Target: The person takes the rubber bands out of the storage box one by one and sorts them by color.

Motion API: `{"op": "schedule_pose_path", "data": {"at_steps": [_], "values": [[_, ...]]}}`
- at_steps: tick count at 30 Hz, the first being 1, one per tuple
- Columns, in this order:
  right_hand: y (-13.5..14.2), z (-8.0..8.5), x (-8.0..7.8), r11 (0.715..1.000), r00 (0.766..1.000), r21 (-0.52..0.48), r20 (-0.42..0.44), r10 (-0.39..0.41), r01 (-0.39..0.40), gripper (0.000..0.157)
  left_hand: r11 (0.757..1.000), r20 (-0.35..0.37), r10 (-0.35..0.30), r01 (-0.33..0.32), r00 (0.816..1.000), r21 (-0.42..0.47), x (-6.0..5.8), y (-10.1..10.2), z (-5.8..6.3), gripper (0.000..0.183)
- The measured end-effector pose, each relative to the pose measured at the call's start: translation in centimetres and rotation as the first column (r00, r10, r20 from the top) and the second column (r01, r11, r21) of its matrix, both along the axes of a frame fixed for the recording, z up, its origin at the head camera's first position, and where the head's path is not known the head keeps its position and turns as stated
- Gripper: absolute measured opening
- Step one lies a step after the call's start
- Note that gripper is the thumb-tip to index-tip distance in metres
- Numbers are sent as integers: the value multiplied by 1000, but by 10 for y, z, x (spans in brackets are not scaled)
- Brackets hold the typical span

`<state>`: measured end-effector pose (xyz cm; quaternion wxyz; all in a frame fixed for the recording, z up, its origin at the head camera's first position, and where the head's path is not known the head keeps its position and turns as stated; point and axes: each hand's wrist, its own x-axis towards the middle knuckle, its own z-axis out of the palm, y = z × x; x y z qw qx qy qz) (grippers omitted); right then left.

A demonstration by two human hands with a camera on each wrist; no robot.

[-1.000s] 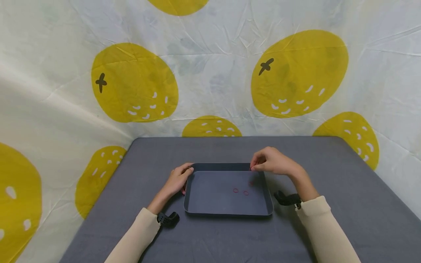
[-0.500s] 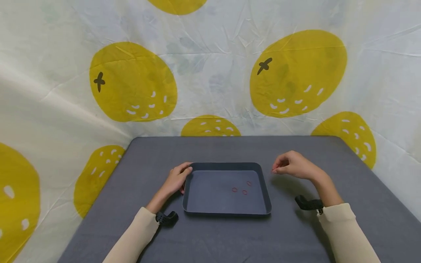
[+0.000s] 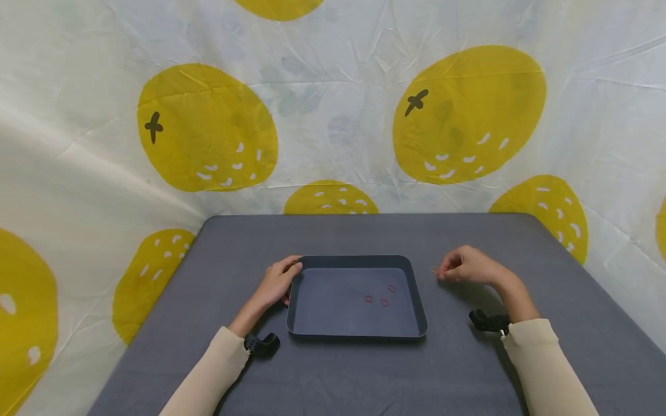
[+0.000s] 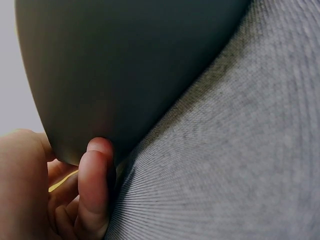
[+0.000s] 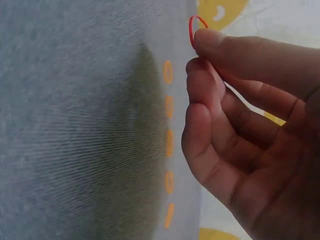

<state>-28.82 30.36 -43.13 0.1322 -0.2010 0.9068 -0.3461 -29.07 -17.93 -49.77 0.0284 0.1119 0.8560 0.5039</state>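
My left hand (image 3: 276,281) grips the left rear corner of a dark grey rectangular tray (image 3: 356,262), thumb at the rim and fingers against the outer wall. In the left wrist view, a fingertip (image 4: 101,146) presses the tray's wall (image 4: 115,65). Inside the tray lie three thin red rubber bands, one red band (image 3: 391,288) farther back than the others. Right of the tray, my right hand (image 3: 470,267) pinches a red rubber band (image 5: 191,32) between thumb and index finger. Several orange rubber bands (image 5: 169,182) lie in a row on the table beneath it.
A grey cloth covers the table (image 3: 333,375). White fabric (image 3: 338,115) printed with yellow fruit hangs behind and at both sides. One orange band (image 3: 434,270) shows just left of the right fingertips in the head view; the hand hides the others there.
My right hand has moved from above the tray's right rear corner to the table on its right. A third red band, blurred earlier, now lies clearly in the tray. My left hand keeps its grip.
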Motion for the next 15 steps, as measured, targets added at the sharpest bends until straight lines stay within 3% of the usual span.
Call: {"op": "schedule_pose_path", "data": {"at_steps": [15], "values": [[0,-8,-4,999,998,52,55,8,-11,6,1000,2,0,0,1000,10,-1,0,2,41]]}}
